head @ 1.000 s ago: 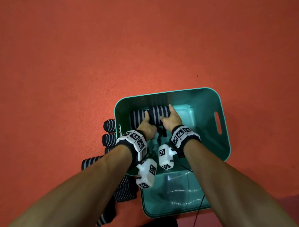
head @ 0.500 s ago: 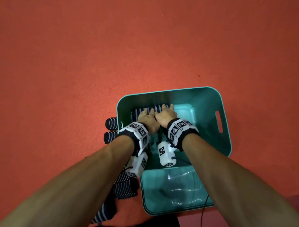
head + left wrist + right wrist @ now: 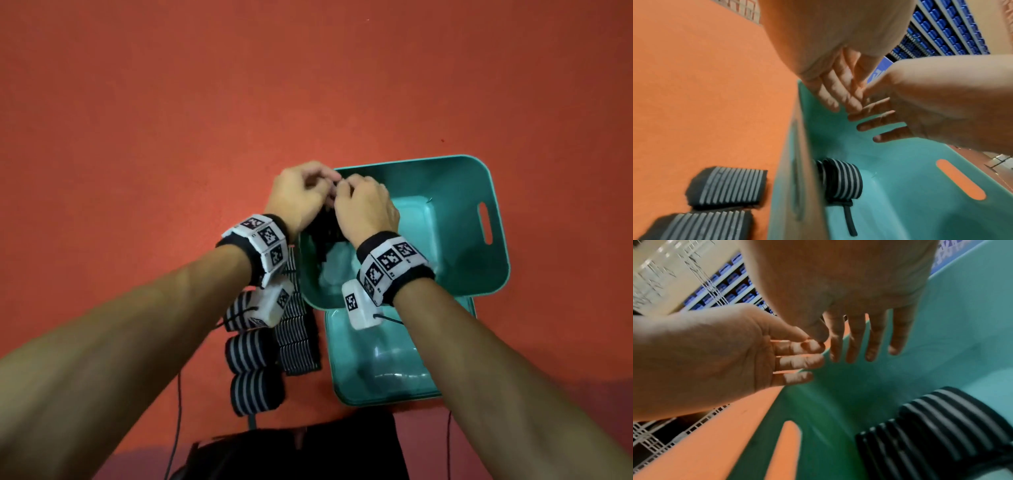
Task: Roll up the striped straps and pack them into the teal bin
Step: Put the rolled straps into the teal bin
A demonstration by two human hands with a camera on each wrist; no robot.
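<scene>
Both hands — left hand and right hand — are held empty, fingers relaxed, above the teal bin, one rolled strap lying inside at its left wall. The next roll is best taken whole from the floor left of the bin and set snug beside the first — its loose tail tucked under.

Both forearms are extended forward, marker bands worn on the wrists. Left hand and right hand are held raised and close together, fingertips meeting; fingers are relaxed, nothing gripped.
</scene>
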